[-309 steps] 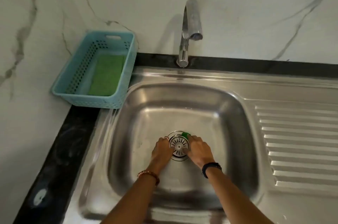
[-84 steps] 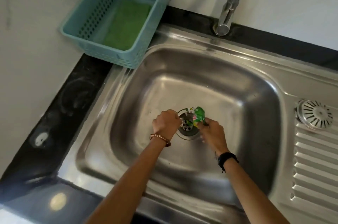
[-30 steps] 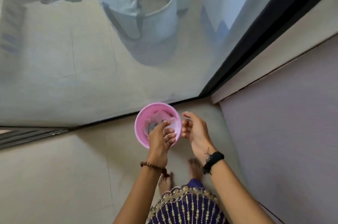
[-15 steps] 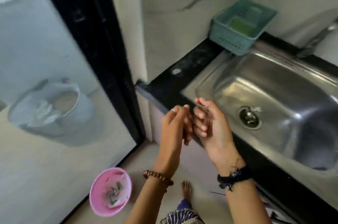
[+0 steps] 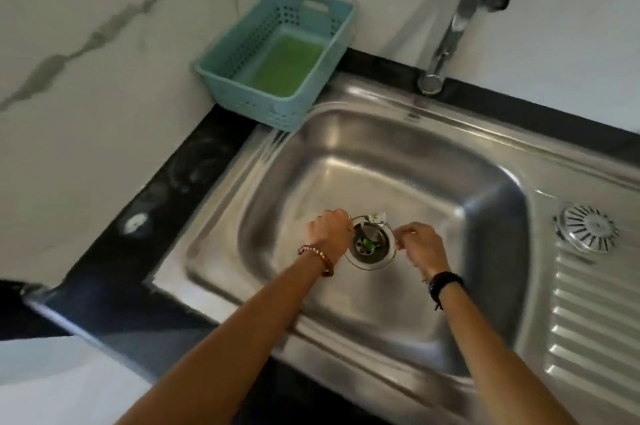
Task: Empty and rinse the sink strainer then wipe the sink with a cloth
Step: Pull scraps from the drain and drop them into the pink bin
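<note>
Both hands sit at the drain [image 5: 370,244] in the sink [image 5: 485,202], the left hand [image 5: 330,228] and right hand [image 5: 419,244] each with a curled, narrow grip; whether either pinches anything is hard to tell. The strainer [image 5: 587,228] lies apart on the drainboard. Green scraps [image 5: 369,244] left in the drain could slip down and clog it if fingers nudge them.

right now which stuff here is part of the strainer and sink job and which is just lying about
Job: strainer, drain with scraps, sink, tap, green cloth, left hand, right hand.

Lying about: basket, counter.
</note>
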